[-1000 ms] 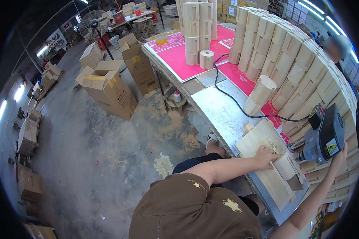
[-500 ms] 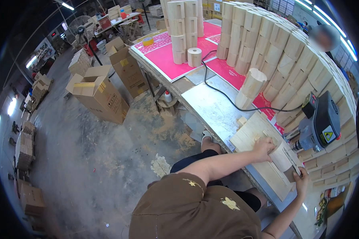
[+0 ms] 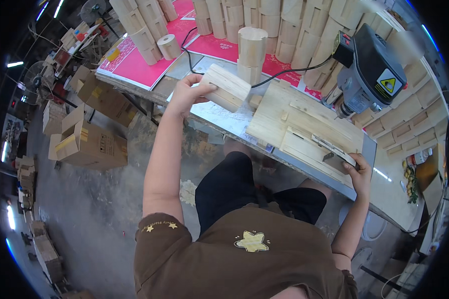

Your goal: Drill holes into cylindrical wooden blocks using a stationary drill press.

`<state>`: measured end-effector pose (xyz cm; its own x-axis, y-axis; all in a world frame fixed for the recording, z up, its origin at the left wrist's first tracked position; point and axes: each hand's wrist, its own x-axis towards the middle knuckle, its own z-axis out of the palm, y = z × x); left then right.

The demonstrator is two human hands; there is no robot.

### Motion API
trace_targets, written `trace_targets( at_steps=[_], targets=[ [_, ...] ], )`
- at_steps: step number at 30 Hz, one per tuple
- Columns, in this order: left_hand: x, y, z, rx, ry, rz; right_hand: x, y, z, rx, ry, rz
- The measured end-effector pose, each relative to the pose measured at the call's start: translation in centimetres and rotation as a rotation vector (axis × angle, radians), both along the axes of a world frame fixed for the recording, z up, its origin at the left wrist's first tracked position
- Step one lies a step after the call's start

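My left hand (image 3: 188, 94) grips one end of a pale wooden cylinder (image 3: 228, 88) with a flat-cut face, held up over the table's near edge. My right hand (image 3: 360, 174) is closed on the end of a narrow flat strip with slots (image 3: 332, 148), thumb below and fingers on top. That strip lies over a plywood jig board (image 3: 297, 117) with low wooden rails. Behind the board stands a bench drill (image 3: 374, 74), its chuck (image 3: 341, 110) above the board's far right part. A two-piece wooden column (image 3: 252, 52) stands just behind the cylinder.
Tall stacks of grooved wooden cylinders (image 3: 284, 30) line the table's back and right. One short cylinder with a hole (image 3: 168, 47) stands on the pink sheet (image 3: 139, 62). A black cable (image 3: 294, 71) crosses to the drill. Cardboard boxes (image 3: 92, 144) sit on the floor at left.
My left hand has lifted the cylinder off the jig and carried it left. My right hand keeps its hold on the slotted strip. The view has turned to the right.
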<state>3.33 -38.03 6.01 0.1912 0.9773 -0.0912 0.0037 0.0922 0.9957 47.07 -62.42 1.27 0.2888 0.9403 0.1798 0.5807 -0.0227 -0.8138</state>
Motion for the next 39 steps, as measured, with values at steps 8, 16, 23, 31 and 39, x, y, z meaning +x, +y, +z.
trace_targets(
  at_steps=[8,16,23,31,39],
  targets=[
    [-2.6,1.8,-4.6,0.358,0.63,0.17,-0.8,0.0,-0.3,0.021,0.054,-0.001],
    [0.3,-1.4,-10.9,0.551,0.601,0.529,-0.3,-0.4,-1.2,0.0,0.03,-0.035],
    [-1.2,0.0,-10.6,0.324,0.468,0.463,-0.4,-0.3,-1.2,-0.023,0.067,-0.048],
    [-7.3,14.5,-3.9,0.437,0.5,0.769,-0.6,-0.9,-0.7,-0.038,0.055,-0.066],
    [-10.2,26.2,-0.5,0.32,0.687,0.955,-1.4,-0.8,0.2,-0.089,0.074,-0.112]
  ],
)
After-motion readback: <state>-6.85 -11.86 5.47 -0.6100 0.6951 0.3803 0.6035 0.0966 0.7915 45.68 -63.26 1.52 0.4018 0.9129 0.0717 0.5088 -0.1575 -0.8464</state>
